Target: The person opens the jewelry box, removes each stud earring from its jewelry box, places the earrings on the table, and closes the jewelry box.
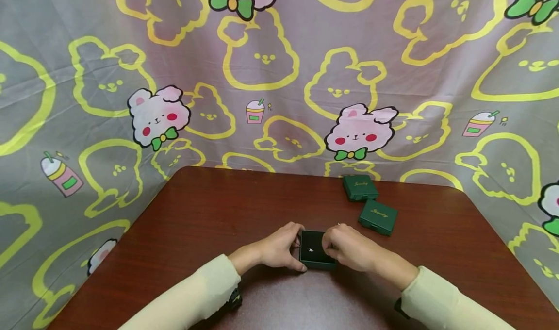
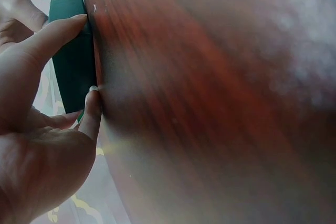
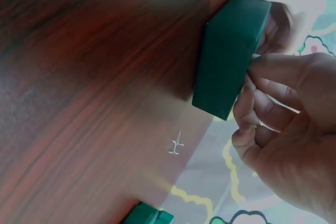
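A small green jewelry box (image 1: pixel 318 265) with a black lining lies on the table, its inside facing up. One small silver stud earring (image 1: pixel 311 250) sits on the lining's left half. My left hand (image 1: pixel 279 247) grips the box's left side, thumb at the near corner and fingers round the far one. Over the right half of the box, my right hand (image 1: pixel 349 247) has its fingers curled and the tips down at the lining. I cannot tell what those fingertips pinch. Just beyond that hand, a small silver earring-like piece (image 3: pixel 176 144) lies on the table.
Two closed green boxes with gold lettering stand toward the back right of the brown table (image 1: pixel 209 208): a farther box (image 1: pixel 360 187) and a nearer box (image 1: pixel 379 217). A patterned cloth (image 1: pixel 279 111) hangs behind the table and along its sides.
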A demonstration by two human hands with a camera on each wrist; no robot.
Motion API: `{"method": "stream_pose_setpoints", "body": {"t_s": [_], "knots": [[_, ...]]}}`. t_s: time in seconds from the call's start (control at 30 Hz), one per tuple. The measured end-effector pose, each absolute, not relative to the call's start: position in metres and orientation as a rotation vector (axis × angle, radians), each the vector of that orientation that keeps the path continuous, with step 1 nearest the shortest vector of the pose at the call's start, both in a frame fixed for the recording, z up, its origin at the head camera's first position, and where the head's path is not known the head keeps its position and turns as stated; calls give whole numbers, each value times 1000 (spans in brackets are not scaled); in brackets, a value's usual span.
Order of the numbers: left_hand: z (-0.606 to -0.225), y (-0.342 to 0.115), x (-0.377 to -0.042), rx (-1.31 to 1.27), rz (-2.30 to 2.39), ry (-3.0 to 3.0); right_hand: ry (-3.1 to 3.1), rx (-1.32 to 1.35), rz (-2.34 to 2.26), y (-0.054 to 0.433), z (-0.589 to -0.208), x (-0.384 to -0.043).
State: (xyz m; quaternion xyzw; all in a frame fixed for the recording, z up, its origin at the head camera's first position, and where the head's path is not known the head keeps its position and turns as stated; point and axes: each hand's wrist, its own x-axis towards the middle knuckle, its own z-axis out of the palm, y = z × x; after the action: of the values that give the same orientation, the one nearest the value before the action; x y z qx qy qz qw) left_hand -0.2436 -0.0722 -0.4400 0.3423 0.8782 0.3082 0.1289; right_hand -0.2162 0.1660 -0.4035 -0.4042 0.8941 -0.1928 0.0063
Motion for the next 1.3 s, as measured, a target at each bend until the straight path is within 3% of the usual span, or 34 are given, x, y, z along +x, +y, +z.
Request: {"method": "stream_pose_setpoints", "body": {"t_s": [0.53, 1.3], "knots": [[-439, -72, -241, 998, 893, 2564, 2812, -1210, -744, 183, -386, -223], [-439, -72, -242, 997, 904, 2549, 3010, -821, -929, 227, -392, -261]]}}
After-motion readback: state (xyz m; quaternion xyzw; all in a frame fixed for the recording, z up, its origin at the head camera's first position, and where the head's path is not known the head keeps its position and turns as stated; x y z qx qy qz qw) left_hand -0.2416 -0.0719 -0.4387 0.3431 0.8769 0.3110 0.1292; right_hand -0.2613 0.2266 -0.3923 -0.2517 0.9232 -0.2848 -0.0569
